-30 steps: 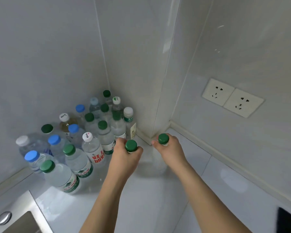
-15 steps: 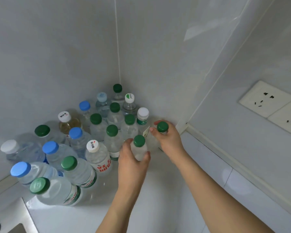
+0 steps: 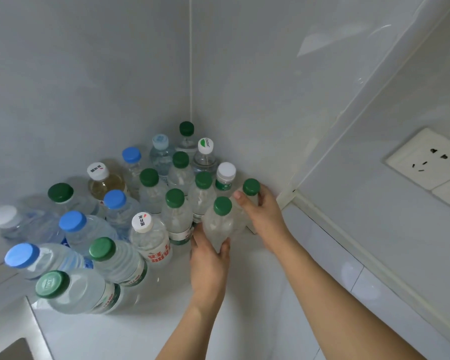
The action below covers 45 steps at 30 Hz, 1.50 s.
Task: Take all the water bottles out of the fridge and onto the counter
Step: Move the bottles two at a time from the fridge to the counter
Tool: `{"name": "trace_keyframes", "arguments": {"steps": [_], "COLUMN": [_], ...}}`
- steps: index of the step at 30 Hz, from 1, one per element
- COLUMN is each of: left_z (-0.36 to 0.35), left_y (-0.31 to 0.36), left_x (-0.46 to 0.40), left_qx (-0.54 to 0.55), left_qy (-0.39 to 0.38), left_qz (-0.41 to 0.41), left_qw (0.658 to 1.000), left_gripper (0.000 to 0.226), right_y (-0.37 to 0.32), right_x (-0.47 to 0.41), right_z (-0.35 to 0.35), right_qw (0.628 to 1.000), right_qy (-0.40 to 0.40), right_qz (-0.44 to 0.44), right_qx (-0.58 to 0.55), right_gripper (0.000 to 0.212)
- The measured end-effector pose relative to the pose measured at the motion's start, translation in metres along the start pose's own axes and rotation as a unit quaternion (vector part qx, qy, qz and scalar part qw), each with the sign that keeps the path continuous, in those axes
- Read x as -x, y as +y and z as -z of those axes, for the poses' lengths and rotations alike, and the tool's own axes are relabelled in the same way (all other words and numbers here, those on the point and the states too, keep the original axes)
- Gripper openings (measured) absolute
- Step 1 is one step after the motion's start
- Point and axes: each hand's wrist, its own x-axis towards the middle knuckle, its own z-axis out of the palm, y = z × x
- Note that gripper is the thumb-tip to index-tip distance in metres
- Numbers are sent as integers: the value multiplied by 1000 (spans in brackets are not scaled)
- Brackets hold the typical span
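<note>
Packed bottles filling the corner to the left, walls close behind and right. Bare counter in front, open for approach. Sink edge at lower left.

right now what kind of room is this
Most likely a kitchen corner: a glossy white counter meets tiled walls, wall sockets sit on the right, and a sink's edge shows at lower left.
</note>
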Motion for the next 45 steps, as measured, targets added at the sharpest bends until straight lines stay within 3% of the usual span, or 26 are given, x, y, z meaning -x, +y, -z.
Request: {"name": "trace_keyframes", "arguments": {"steps": [4,11,19,24,31,40,45], "left_z": [-4,14,8,-21,-61,-62,-45], "left_y": [-2,-18,19,58,111,148,151], "left_x": [-3,35,117,181,304,517,653], "left_qx": [9,13,-70,-127,-149,-109,-65], "left_qy": [-3,0,-82,-170,-255,-359,-379], "left_qz": [-1,22,-177,-354,-546,-657,-727], "left_qw": [1000,1000,978,911,784,654,569], "left_gripper": [72,70,58,54,52,50,50], "right_y": [5,15,32,34,42,60,71], "right_x": [13,97,203,285,414,643,794], "right_z": [6,46,124,192,276,347,365], "right_qw": [999,992,970,945,912,844,784], "right_qy": [-6,65,132,186,277,421,508], "right_qz": [-31,-80,-76,-57,-91,-153,-202], "right_qx": [-12,65,191,262,289,295,295], "right_gripper": [70,58,53,51,53,56,57]}}
